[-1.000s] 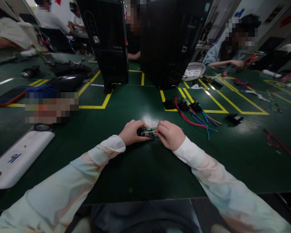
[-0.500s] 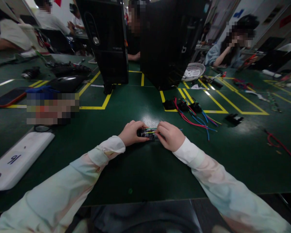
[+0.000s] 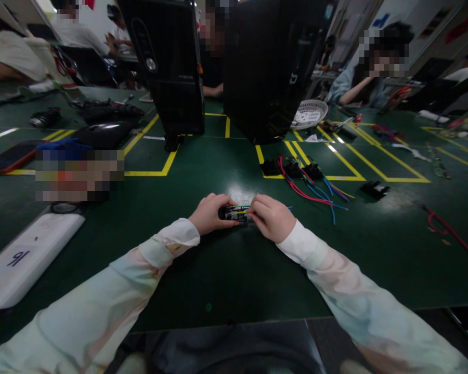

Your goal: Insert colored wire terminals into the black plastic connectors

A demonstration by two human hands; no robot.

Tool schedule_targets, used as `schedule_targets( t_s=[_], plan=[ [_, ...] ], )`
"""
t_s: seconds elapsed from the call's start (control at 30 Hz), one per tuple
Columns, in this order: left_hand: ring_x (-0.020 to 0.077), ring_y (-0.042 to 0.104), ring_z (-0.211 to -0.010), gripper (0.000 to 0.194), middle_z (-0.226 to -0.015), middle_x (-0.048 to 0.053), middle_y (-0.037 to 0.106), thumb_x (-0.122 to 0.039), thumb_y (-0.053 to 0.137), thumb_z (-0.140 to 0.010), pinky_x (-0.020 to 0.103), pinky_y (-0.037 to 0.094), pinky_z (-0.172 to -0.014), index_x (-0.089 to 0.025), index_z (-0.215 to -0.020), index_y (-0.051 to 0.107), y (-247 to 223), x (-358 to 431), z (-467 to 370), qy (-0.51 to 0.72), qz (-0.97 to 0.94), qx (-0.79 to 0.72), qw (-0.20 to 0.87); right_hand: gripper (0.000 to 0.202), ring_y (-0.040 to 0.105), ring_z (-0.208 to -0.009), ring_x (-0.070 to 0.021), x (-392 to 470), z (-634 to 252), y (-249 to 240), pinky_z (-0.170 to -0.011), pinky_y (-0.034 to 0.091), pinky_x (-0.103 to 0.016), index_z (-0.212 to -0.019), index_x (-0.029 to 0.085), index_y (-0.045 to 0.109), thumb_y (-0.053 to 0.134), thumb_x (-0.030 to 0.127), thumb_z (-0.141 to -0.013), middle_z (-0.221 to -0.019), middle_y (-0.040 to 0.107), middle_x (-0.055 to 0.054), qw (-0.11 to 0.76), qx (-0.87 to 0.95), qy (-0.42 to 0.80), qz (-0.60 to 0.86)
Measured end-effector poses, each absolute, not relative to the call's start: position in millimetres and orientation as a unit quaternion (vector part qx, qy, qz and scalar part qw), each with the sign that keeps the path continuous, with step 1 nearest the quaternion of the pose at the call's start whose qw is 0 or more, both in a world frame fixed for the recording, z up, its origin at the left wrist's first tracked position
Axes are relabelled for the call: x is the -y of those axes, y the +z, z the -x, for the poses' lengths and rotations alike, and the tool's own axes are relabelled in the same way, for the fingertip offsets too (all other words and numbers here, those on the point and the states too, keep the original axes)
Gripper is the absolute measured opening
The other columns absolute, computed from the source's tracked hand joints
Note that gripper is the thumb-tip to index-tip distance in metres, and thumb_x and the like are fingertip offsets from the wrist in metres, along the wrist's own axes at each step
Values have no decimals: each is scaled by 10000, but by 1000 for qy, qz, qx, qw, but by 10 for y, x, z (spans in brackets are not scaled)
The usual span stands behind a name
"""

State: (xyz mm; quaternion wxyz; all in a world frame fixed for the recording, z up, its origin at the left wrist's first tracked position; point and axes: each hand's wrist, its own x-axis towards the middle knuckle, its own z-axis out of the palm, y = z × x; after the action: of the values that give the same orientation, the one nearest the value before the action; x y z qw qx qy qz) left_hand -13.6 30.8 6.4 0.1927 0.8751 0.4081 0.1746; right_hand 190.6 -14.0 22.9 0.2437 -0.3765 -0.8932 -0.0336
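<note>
Near the middle of the green table, my left hand [image 3: 211, 214] grips a small black part [image 3: 234, 213] between thumb and fingers. Thin green and yellow wires [image 3: 239, 212] run from the part toward my right hand [image 3: 272, 217]. That hand is closed in a pinch on the wires, and a blue wire tip sticks out behind its fingers. The fingertips of the two hands are a short gap apart. Beyond my right hand lie several black connectors [image 3: 292, 169] with red and blue wires [image 3: 312, 195]. Fine detail of the held part is too small to tell.
Two tall black cases [image 3: 171, 72] stand at the back of the green table [image 3: 218, 280]. A white device [image 3: 35, 259] lies left, a black clip [image 3: 375, 189] and red wire [image 3: 448, 228] right. A white basket [image 3: 310, 113] sits farther back. Other people sit around.
The view has shifted slightly, so the surroundings sit a little farther left. Both hands keep the same hold, with no clear movement of the part or wires.
</note>
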Motion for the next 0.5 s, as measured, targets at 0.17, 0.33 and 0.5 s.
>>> schedule_targets(
  t_s=[0.17,0.33,0.5],
  plan=[
    [217,501,-844,372,-913,23,613,-467,669,-648,322,366,-725,-214,-907,582,69,-304,138,181,-875,-405,193,144,477,-741,-173,148,-1898,238,-657,393,-282,-762,177,491,386,171,-860,-777,509,-65,239,893,-11,381],
    [218,498,-846,382,-922,25,610,-484,664,-648,327,365,-729,-215,-907,585,57,-311,138,177,-873,-410,193,159,472,-739,-179,156,-1896,233,-655,393,-288,-770,176,494,370,177,-870,-783,517,-74,247,891,-24,381],
    [220,497,-854,385,-921,24,608,-482,665,-649,327,368,-735,-215,-914,583,59,-316,138,172,-874,-411,195,159,474,-744,-178,156,-1906,220,-657,386,-282,-770,173,499,381,192,-875,-795,526,-75,228,894,-52,382]
  ],
)
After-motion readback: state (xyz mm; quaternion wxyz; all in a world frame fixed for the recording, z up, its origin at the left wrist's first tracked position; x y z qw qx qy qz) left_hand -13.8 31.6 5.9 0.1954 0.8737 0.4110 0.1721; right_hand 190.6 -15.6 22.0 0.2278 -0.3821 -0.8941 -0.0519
